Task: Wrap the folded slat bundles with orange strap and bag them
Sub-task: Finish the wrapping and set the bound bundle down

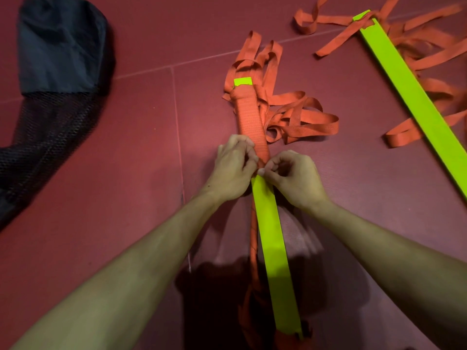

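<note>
- The left hand (235, 168) and right hand (294, 178) are both pinching the orange strap (249, 117) at the middle of the slat bundle (271, 238).
- The strap is looking limp and the bundle stiff and light, so pinching beside the last turn is seeming best.
- The mesh bag (45, 137) is lying well left of the bundle.

Hands Meet, Fingers Curled

Two bare forearms reach forward and converge. The left hand (233, 170), its back turned up, curls its fingers round the orange strap (250, 117). The right hand (294, 178), just beside it, pinches the same strap between thumb and forefinger.
</note>
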A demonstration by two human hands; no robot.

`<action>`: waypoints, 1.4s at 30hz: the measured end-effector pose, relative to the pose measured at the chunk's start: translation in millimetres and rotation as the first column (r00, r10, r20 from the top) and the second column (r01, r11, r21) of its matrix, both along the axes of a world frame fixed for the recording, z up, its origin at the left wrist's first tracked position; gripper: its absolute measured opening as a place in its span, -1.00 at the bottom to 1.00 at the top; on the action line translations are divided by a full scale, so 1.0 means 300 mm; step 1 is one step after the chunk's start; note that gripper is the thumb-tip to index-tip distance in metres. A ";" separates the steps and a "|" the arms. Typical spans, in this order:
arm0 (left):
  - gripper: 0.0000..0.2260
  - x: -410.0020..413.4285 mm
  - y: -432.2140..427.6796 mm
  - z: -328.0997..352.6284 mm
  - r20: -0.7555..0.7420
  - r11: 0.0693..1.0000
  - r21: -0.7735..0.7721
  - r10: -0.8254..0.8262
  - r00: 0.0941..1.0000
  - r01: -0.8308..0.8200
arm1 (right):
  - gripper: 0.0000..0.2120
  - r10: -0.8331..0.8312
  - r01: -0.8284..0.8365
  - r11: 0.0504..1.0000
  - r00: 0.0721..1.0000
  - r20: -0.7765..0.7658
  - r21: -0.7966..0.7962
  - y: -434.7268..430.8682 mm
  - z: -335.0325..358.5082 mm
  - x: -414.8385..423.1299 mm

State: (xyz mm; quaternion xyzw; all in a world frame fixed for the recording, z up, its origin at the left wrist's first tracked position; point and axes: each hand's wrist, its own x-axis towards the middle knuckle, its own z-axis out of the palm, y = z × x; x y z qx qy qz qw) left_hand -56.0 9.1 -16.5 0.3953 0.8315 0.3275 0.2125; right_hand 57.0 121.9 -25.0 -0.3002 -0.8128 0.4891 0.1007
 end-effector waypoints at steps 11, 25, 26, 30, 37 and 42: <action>-0.81 0.003 0.011 -0.039 0.218 0.966 0.169 0.156 0.963 -0.195 | -0.86 -0.030 0.019 0.992 0.996 -0.080 -0.123 0.023 -0.021 -0.025; -0.40 0.029 -0.042 -0.104 0.296 0.940 0.262 0.136 0.946 -0.217 | -0.80 -0.194 0.181 0.902 0.981 0.007 -0.392 0.032 -0.008 -0.058; -0.40 0.032 -0.047 -0.108 0.322 0.934 0.272 0.140 0.936 -0.233 | -0.83 -0.204 0.194 0.891 0.979 0.019 -0.411 0.035 -0.006 -0.060; -0.40 0.035 -0.050 -0.116 0.369 0.928 0.268 0.150 0.917 -0.260 | -0.85 -0.296 0.288 0.818 0.953 0.064 -0.498 0.034 0.004 -0.076; -0.25 0.085 -0.011 -0.118 0.196 0.927 0.238 0.245 0.949 -0.289 | -0.84 -0.260 0.250 0.895 0.965 0.024 -0.368 0.023 -0.001 -0.067; -0.36 0.124 0.039 -0.109 0.079 0.901 0.259 0.338 0.938 -0.347 | -0.70 -0.253 0.236 0.937 0.967 -0.034 -0.257 0.012 -0.002 -0.073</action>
